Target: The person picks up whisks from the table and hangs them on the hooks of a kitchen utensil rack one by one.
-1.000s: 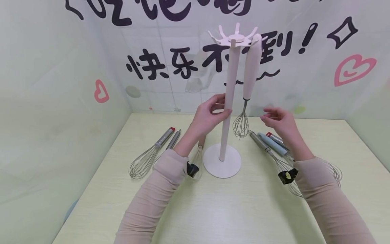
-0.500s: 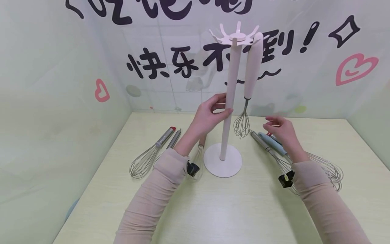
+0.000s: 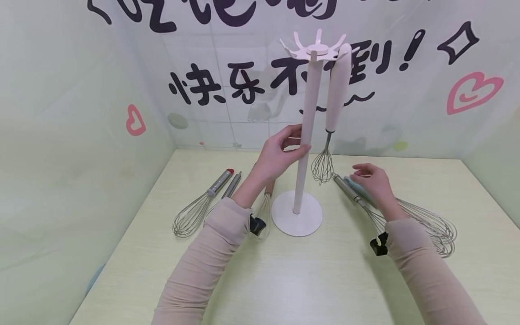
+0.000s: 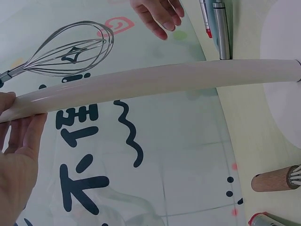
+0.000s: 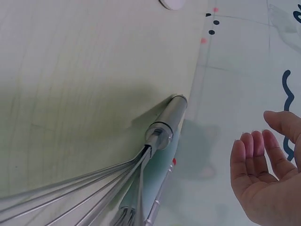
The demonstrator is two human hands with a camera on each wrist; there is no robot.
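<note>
My left hand (image 3: pixel 278 151) grips the pole of a white utensil stand (image 3: pixel 307 117), thumb in front and fingers behind. On one hook of its top ring hangs a whisk with a pale pink handle (image 3: pixel 338 90), its wire head dangling beside the pole. My right hand (image 3: pixel 373 180) is above the whisks on the right, with loosely bent fingers and nothing between them. Below it lie a steel-handled whisk (image 5: pixel 171 117) and a light-blue-handled whisk (image 5: pixel 157 174). A larger wire head (image 3: pixel 434 225) shows past the wrist; the hand hides its handle in the head view.
Left of the stand lie a red-tipped steel whisk (image 3: pixel 219 181), a thinner steel-handled whisk (image 3: pixel 232 185) and a wooden-handled whisk (image 4: pixel 273 180), partly behind my left arm. The stand's round base (image 3: pixel 297 225) rests on the pale table. A printed cloth backdrop (image 3: pixel 227 131) rises behind.
My right hand has moved down, closer over the blue-handled whisk. My left hand keeps its grip on the pole, and the hanging whisk stays on its hook.
</note>
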